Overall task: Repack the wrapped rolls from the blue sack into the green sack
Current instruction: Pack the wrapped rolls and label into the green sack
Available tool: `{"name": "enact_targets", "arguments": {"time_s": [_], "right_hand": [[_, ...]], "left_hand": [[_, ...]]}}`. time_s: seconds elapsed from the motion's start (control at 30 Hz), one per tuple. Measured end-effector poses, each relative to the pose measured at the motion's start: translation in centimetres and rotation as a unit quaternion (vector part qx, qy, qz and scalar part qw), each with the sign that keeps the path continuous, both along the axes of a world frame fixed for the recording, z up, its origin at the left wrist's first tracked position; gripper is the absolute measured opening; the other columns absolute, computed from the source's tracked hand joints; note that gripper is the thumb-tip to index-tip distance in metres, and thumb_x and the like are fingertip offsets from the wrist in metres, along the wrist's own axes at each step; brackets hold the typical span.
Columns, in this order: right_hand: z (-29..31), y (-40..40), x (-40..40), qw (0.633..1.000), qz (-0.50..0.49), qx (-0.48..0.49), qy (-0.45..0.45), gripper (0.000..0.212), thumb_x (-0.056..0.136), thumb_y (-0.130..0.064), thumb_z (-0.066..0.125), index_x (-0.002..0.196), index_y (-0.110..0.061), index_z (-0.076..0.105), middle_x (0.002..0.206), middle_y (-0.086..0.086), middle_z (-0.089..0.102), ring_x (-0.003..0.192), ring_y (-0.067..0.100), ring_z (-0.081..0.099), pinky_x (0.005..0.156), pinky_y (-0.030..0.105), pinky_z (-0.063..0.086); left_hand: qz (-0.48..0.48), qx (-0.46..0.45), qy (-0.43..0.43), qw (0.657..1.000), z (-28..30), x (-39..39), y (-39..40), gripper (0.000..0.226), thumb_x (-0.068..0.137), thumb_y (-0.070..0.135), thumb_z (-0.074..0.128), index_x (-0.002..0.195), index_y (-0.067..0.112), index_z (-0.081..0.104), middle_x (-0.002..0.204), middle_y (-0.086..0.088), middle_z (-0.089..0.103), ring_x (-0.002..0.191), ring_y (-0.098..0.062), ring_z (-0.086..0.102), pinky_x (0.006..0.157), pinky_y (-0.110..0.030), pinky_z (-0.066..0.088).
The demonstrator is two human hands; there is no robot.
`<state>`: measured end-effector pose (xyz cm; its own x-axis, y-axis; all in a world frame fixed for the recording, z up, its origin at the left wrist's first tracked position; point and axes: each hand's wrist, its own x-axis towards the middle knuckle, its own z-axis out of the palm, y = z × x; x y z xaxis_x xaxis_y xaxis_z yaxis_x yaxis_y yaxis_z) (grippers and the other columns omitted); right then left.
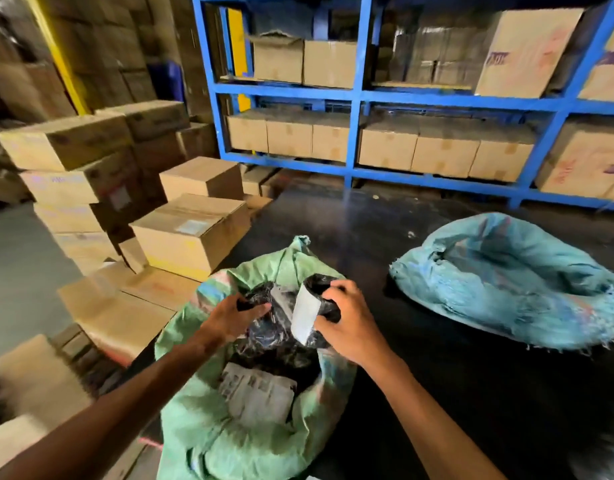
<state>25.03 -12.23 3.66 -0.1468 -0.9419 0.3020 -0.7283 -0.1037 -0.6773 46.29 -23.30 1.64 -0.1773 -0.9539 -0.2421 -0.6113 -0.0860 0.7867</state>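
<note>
Your one view comes from the head camera, looking forward and down, close over the green sack (229,427) at 6 o'clock; the blue sack (513,292) lies at 3, shelving (359,98) far at 12.

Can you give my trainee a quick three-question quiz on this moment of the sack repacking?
1. True or false: the right hand grips a black-wrapped roll over the mouth of the green sack.
2. Where does the blue sack lie? A) on the blue shelving B) on the dark floor, right of the green sack C) on the cardboard boxes
3. Fill in: the strip hanging from the held roll is ____ in colour.

Key: 1 true; 2 B; 3 white. The left hand reaches into the green sack among the black wraps; its grip is unclear.
</note>
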Motion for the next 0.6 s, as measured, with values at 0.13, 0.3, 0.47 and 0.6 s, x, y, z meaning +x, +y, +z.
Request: {"name": "enact_targets", "arguments": {"time_s": [0.13, 0.3, 0.47, 0.6], "right_hand": [[-1.7, -6.1, 2.8, 0.994, -0.036, 0.082, 0.067, 0.036, 0.076, -0.024, 0.065, 0.109, -0.011, 0.059, 0.129, 0.005, 0.038, 0.127, 0.019, 0.033, 0.094, 0.026, 0.035], [-5.5, -8.7, 6.0, 0.981, -0.162, 0.094, -0.055, 0.08, 0.076, -0.019, 0.07, 0.145, -0.014, 0.029, 0.156, 0.014, 0.002, 0.145, 0.027, 0.011, 0.112, 0.022, 0.014], [-6.3, -9.2, 5.6, 0.953, -0.238, 0.18, -0.054, 0.104, 0.079, -0.038, 0.069, 0.152, -0.023, -0.003, 0.149, 0.015, 0.026, 0.135, 0.03, 0.032, 0.104, 0.036, 0.033], [-5.0, -11.8, 4.8, 0.939, -0.286, 0.172, -0.087, 0.101, 0.075, -0.045, 0.07, 0.151, -0.021, 0.008, 0.142, 0.017, 0.037, 0.128, 0.032, 0.039, 0.101, 0.035, 0.036]], "left_hand": [[-0.055, -0.006, -0.055, 0.997, -1.4, 0.2, -5.0, 0.049, 0.072, 0.053, 0.073, 0.073, 0.01, 0.049, 0.062, -0.001, 0.046, 0.065, -0.028, 0.055, 0.066, -0.042, 0.048], [-0.121, -0.011, -0.01, 0.993, -3.0, -1.2, -8.4, 0.061, 0.073, 0.045, 0.076, 0.112, 0.018, 0.038, 0.105, -0.002, 0.054, 0.097, -0.021, 0.055, 0.072, -0.026, 0.039], [-0.23, 0.003, -0.06, 0.971, -4.0, -2.1, -10.7, 0.093, 0.064, 0.049, 0.078, 0.138, 0.018, 0.029, 0.119, -0.007, 0.06, 0.11, -0.025, 0.058, 0.091, -0.033, 0.048], [-0.287, -0.009, -0.099, 0.953, -1.8, -3.4, -12.7, 0.097, 0.068, 0.047, 0.077, 0.145, 0.017, 0.026, 0.132, -0.004, 0.055, 0.12, -0.023, 0.052, 0.092, -0.026, 0.04]]}}
